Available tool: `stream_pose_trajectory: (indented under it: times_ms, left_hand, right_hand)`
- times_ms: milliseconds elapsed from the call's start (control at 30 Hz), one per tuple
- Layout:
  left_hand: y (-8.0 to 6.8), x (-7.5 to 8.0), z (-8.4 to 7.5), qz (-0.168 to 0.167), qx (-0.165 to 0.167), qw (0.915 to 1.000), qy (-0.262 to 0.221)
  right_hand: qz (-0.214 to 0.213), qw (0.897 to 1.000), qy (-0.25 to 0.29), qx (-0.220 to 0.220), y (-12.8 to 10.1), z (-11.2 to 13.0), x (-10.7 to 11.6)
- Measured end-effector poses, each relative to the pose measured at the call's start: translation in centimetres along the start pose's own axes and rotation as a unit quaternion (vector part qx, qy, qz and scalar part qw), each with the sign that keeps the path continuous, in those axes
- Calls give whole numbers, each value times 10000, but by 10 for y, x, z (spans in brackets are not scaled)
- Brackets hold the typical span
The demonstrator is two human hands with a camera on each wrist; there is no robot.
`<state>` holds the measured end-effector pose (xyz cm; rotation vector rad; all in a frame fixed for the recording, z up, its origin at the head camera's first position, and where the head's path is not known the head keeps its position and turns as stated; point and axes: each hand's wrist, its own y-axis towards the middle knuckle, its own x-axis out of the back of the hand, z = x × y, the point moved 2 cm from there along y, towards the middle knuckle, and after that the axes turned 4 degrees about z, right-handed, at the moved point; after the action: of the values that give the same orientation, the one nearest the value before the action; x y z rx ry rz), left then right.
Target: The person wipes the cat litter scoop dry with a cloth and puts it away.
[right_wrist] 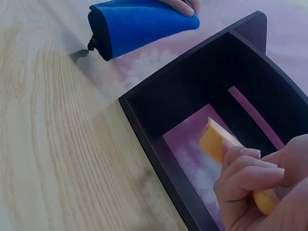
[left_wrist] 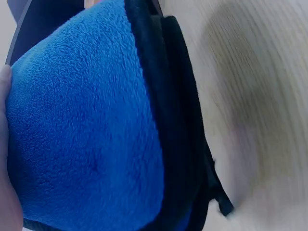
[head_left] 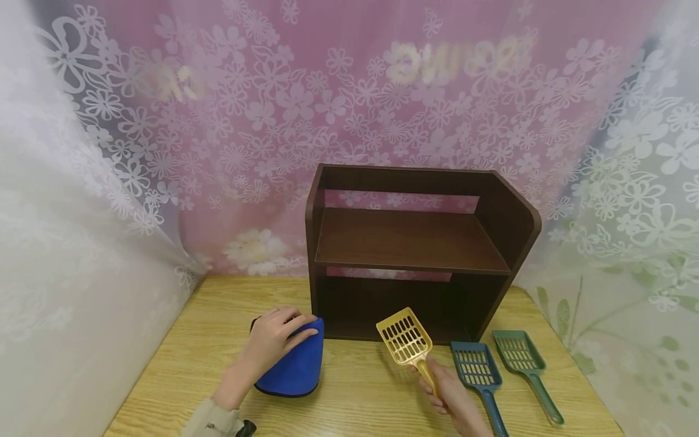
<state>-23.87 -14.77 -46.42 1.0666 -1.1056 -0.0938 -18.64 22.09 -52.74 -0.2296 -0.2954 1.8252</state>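
Shelf (head_left: 409,240) bare, nothing stowed. R hand (head_left: 453,394) grip round yellow scoop (head_left: 406,340) handle; L hand (head_left: 273,337) grips blue cloth (head_left: 295,364). Blue scoop (head_left: 477,370), green scoop (head_left: 521,358) on tabletop (head_left: 355,388).

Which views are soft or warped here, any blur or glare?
Head view: wide-angle warp, the dark shelf bows and the curtain edges smear; lettering behind the curtain glows, washed out. Left wrist view: the blue fleece fills the frame close up, the wooden table beyond is streaked with blur. Right wrist view: the right hand on the yellow scoop is soft, table grain smeared.
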Motion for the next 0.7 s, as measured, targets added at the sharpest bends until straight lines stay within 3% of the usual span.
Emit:
stream_pose_trajectory:
  times_ms: [333, 700]
  left_hand:
    - [25, -9, -18, 26, -611, 9981, 118]
    - [68, -16, -32, 243, -857, 9953, 378]
  right_hand:
    - [144, 9996, -208, 87, -1, 5, -9]
    - [460, 9984, -172, 275, 5, 9, -23]
